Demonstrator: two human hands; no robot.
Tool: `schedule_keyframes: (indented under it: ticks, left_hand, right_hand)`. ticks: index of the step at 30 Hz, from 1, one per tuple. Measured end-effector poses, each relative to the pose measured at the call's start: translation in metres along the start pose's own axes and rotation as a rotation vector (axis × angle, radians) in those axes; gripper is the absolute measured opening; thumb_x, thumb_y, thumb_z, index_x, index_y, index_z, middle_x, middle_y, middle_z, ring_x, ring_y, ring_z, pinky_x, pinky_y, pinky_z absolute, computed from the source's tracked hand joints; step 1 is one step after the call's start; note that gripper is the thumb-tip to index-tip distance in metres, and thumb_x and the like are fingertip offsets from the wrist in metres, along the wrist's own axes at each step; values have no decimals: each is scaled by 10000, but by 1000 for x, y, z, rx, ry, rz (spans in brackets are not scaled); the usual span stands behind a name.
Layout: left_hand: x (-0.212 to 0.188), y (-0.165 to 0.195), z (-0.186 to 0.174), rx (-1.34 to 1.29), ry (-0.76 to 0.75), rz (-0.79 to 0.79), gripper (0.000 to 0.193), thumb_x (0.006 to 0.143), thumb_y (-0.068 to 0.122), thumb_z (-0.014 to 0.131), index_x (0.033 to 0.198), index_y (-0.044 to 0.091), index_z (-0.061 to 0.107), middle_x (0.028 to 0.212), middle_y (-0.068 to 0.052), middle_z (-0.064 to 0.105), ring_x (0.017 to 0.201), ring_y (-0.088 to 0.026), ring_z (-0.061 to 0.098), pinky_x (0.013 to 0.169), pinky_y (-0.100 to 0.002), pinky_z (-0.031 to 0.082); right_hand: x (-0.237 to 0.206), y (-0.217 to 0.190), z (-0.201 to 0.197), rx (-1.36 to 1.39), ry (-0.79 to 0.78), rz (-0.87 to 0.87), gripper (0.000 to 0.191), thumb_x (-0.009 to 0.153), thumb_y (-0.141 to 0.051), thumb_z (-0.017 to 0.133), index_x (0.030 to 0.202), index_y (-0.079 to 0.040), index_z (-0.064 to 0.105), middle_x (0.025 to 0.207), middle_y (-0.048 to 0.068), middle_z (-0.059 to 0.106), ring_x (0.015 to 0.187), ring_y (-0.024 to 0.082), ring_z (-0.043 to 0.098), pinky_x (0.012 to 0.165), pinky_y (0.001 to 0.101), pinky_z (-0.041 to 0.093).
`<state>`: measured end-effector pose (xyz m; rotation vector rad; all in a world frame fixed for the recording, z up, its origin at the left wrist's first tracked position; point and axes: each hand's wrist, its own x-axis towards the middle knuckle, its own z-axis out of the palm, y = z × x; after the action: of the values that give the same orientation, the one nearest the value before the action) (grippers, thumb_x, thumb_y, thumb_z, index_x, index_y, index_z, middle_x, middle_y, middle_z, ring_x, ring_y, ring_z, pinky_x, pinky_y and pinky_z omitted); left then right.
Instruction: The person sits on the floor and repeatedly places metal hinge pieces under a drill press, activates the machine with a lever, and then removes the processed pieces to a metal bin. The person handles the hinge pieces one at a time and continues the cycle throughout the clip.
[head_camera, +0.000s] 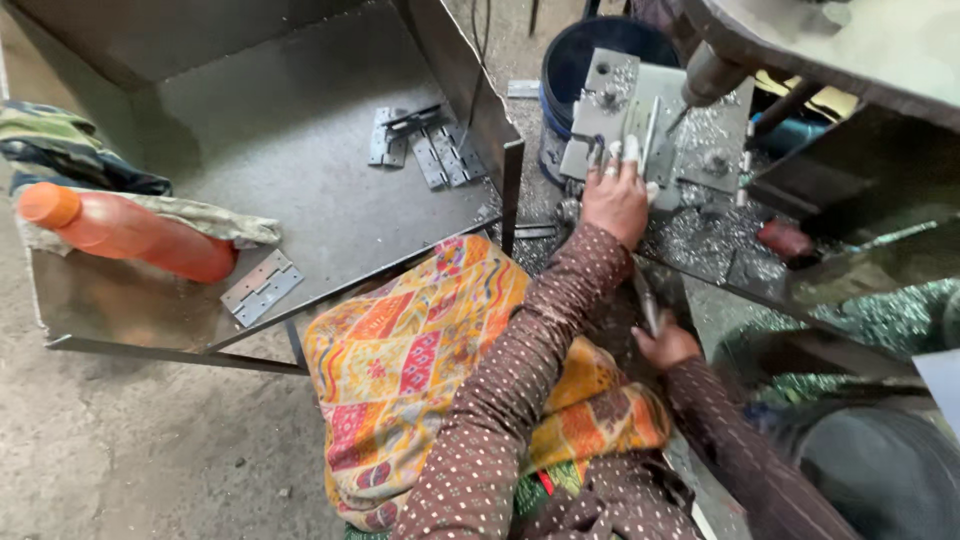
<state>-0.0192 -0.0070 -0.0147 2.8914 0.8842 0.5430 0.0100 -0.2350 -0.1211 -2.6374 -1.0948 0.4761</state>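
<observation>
Nearest, the right hand (668, 345) was closed around a thin metal lever (646, 300), just below the drill plate (640, 125). Farther, the left hand (615, 195) pressed a hinge piece (655, 150) flat onto that plate, fingers spread.

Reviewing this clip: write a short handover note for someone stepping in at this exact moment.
Left hand: flat on a metal hinge piece lying on the drill plate, under the drill bit.
Right hand: gripping a lever handle beside the lap.
Hinges: a pile and a single one in the metal tray on the left.
Metal shavings cover the bench; the piece is not yet released.
</observation>
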Motion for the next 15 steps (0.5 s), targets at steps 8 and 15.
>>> schedule_keyframes:
  ticks: [8, 15]
  left_hand:
    - [40, 4, 4, -55, -192, -54, 310, 980, 176, 492, 1197, 111, 704, 1429, -76, 569, 1329, -236, 530, 1168, -523, 331]
    - [25, -4, -9, -55, -72, -5, 287, 923, 188, 514, 1080, 131, 747, 1451, -78, 556, 1356, -249, 528, 1154, -568, 304]
  right_hand:
    - [3, 6, -23, -74, -93, 151, 623, 870, -613, 668, 1067, -27, 597, 903, 292, 719, 828, 478, 717, 736, 556, 571]
    - [-3, 6, 7, -76, 14, 69, 677, 839, -585, 694, 1198, -26, 565, 924, 306, 706, 820, 506, 693, 717, 580, 553]
